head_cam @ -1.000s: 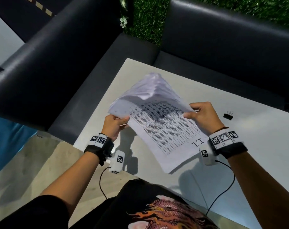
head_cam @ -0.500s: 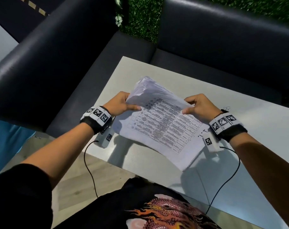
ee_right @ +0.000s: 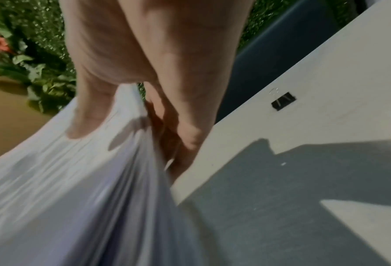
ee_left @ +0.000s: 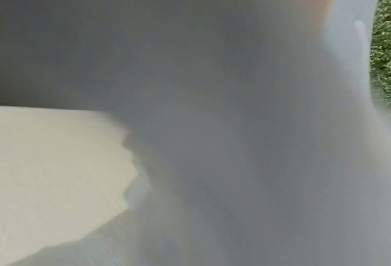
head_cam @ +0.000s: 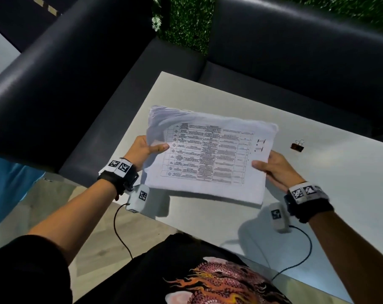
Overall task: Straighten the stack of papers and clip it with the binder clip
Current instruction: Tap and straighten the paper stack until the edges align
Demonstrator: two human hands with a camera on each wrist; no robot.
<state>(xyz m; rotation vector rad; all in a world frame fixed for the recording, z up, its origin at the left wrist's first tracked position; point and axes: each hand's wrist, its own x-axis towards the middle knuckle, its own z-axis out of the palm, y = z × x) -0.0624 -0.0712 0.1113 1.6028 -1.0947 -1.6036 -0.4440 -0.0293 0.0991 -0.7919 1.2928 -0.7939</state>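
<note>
Two hands [head_cam: 142, 149] [head_cam: 276, 170] grip one paper stack [head_cam: 208, 154]; one binder clip [head_cam: 297, 146] lies beside.

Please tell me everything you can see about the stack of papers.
The stack of papers is white and many sheets thick, with a printed table on the top sheet. It is held above the white table, roughly flat. The left hand grips its left edge and the right hand its right edge, thumbs on top. The far edges look uneven. No clip is on it.
</note>
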